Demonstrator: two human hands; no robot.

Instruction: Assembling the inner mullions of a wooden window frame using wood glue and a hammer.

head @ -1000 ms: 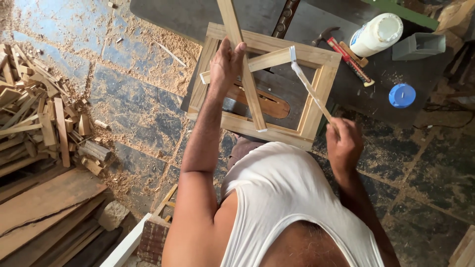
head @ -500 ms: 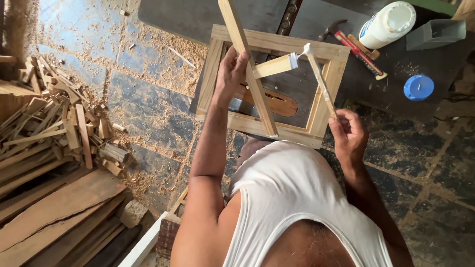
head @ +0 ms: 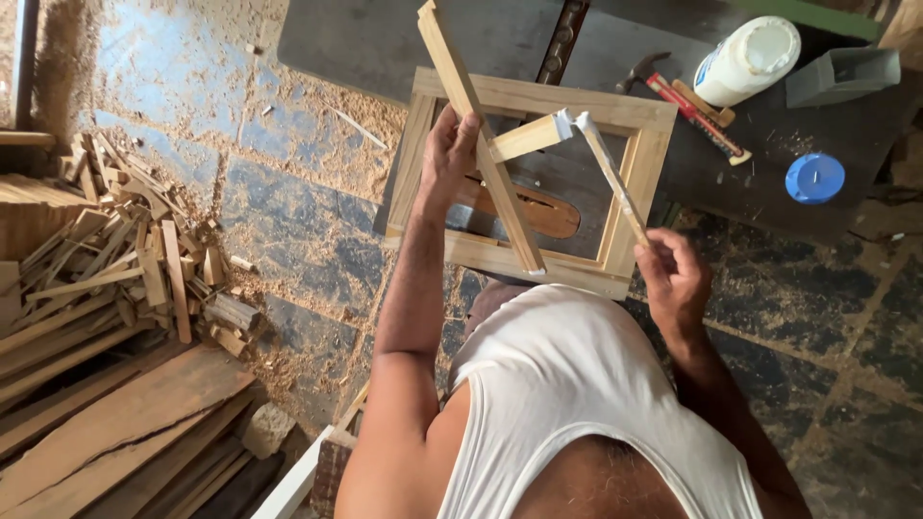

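Shoulders in a white vest fill the near edge, and both arms reach away over a dark tabletop [head: 385, 48] dusted with sawdust. The right hand [head: 673, 279], nearest, has its fingers clenched round the lower end of a thin stick [head: 611, 183] whose white-smeared tip touches the end of a short wooden crosspiece [head: 524, 139]. The left hand [head: 452, 154], a little farther, grips a long wooden slat [head: 481, 144] that runs tilted from the near rail up past the far rail of a rectangular wooden frame [head: 639, 173] lying flat on the tabletop; the crosspiece juts rightward from that slat. By the look of it, white glue is being dabbed onto the crosspiece's end while the slat is steadied. Spreading it evenly would call for small, light strokes without letting the slat shift. Farther right lie a hammer [head: 678, 96], a white bottle [head: 745, 58] on its side and a blue lid [head: 814, 178]. Off to the left, offcuts [head: 125, 259] litter the sawdusty floor.
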